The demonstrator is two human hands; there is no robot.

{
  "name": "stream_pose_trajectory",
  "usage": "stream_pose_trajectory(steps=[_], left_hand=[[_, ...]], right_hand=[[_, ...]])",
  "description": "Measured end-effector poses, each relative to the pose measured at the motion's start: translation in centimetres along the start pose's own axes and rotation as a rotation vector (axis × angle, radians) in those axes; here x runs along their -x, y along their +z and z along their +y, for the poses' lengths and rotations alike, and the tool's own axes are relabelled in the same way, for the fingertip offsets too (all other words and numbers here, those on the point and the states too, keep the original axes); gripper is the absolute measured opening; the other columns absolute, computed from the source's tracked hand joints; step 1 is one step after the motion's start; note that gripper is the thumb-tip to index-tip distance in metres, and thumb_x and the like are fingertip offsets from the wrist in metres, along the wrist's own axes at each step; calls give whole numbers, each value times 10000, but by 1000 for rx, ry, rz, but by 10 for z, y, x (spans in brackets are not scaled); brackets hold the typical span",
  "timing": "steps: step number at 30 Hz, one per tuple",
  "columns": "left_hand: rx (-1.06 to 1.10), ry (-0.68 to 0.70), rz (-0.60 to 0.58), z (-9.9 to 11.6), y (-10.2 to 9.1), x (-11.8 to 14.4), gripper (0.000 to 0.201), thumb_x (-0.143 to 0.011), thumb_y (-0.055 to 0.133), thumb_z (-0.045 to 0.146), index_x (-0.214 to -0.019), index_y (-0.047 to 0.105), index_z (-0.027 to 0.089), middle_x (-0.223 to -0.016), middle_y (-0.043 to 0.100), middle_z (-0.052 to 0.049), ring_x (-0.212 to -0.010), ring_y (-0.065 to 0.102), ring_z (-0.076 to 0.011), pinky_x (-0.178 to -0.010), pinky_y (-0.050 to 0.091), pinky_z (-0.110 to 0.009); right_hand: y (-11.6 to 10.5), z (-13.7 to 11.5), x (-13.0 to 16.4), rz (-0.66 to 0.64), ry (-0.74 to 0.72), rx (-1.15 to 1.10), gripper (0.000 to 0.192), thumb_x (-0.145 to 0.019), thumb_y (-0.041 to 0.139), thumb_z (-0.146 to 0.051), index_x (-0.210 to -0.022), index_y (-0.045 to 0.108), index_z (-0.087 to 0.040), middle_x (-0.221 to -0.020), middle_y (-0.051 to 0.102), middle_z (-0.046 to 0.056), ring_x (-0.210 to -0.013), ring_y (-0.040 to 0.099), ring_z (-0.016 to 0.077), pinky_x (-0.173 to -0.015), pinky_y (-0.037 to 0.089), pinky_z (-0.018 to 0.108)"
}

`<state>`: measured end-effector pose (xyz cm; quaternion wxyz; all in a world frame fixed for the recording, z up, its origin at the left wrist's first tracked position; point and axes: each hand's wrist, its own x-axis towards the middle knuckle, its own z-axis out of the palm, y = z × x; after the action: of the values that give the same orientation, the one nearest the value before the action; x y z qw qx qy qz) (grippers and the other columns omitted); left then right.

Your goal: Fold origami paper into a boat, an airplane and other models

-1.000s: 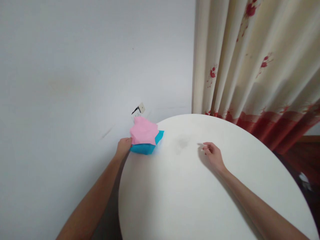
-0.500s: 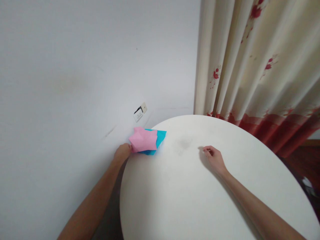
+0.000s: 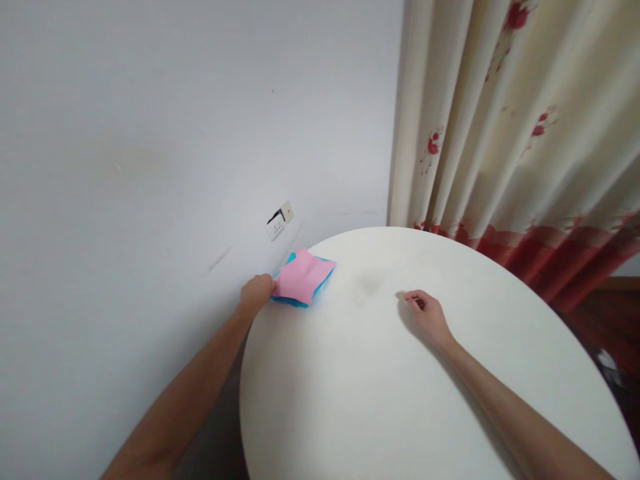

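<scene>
- White round tabletop (image 3: 380,400), wall + curtain (image 3: 500,133) behind.
- Left hand (image 3: 257,293) pinches pink/blue paper (image 3: 305,283) at tabletop's left rim; paper extends right from grip.
- Right hand (image 3: 425,317) loosely curled, holding nothing, well apart to the right.

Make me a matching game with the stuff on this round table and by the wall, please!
Things:
1. pink and blue folded paper
2. left hand
3. right hand
4. wall socket

Places or states:
a. rests loosely curled on the white table, holding nothing
b. sits on the wall above the table's far edge
c. lies at the table's left rim
d. grips the paper at its edge

Pairs: 1-c, 2-d, 3-a, 4-b
</scene>
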<state>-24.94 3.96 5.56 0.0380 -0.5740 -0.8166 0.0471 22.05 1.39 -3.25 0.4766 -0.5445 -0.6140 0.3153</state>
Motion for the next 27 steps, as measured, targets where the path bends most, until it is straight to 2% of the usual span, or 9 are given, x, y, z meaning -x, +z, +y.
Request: stream_pose_trajectory(steps=[4,8,10,12,14,16,21,24,27], left_hand=[[4,31,80,-3,3,10,373,-963,432,355,-1034,699,104,-1005,714,-217,-974,702,-325,-822,553,-400],[41,127,244,5,-5,5,490,-977,379,319,-1338,517,18,-1314,576,-287,-1243,576,-370,-1004,485,-495],[69,258,284,18,-7,-7,516,-983,339,253,-1455,413,60,-1479,476,-233,-1384,464,-312,-1131,392,-461],[90,439,258,34,-2,-20,512,-987,370,275,-1478,421,138,-1553,442,-138,-1448,393,-238,-1195,325,-383],[97,592,196,49,10,-30,499,-972,456,357,-1439,493,186,-1559,463,-86,-1469,369,-220,-1212,296,-352],[101,677,145,60,28,-34,503,-946,519,422,-1398,546,203,-1536,500,-84,-1475,366,-251,-1214,290,-393],[127,657,129,64,67,-31,550,-1017,352,340,-1537,380,162,-1632,326,-166,-1518,274,-336,-1181,268,-589],[126,652,107,60,76,-33,600,-979,427,291,-1557,346,151,-1636,313,-170,-1529,255,-313,-1210,235,-550],[121,621,97,56,79,-37,588,-992,385,256,-1570,327,162,-1641,320,-136,-1533,262,-248,-1235,214,-468]], right_hand=[[3,0,-1,16,-10,20,320,-873,488,-409,-937,684,-165,-848,710,76,-698,588,198,-707,459,352],[16,-6,-1,45,-41,57,344,-937,443,-411,-1016,666,-162,-913,708,92,-742,611,209,-734,485,362],[28,-15,-3,43,-98,100,350,-958,421,-389,-1047,666,-155,-956,701,113,-810,623,230,-773,498,381],[45,-30,-7,20,-170,135,337,-963,414,-348,-1050,676,-154,-1008,690,134,-927,619,256,-854,498,402],[66,-52,-14,-14,-240,161,331,-965,386,-276,-1052,685,-164,-1063,680,143,-1036,597,266,-922,491,408],[91,-79,-22,-49,-299,189,319,-936,415,-199,-1104,684,-170,-1126,670,127,-1115,570,255,-1005,461,400],[172,-141,-40,-260,-414,444,439,-908,388,-71,-1271,633,-109,-1306,620,151,-1243,514,224,-1094,387,336],[224,-151,-46,-352,-419,499,474,-934,419,-126,-1386,552,-73,-1420,575,167,-1326,477,225,-1148,325,338],[259,-142,-53,-401,-341,574,562,-964,348,-137,-1502,390,21,-1552,437,230,-1436,385,269,-1179,276,414]])
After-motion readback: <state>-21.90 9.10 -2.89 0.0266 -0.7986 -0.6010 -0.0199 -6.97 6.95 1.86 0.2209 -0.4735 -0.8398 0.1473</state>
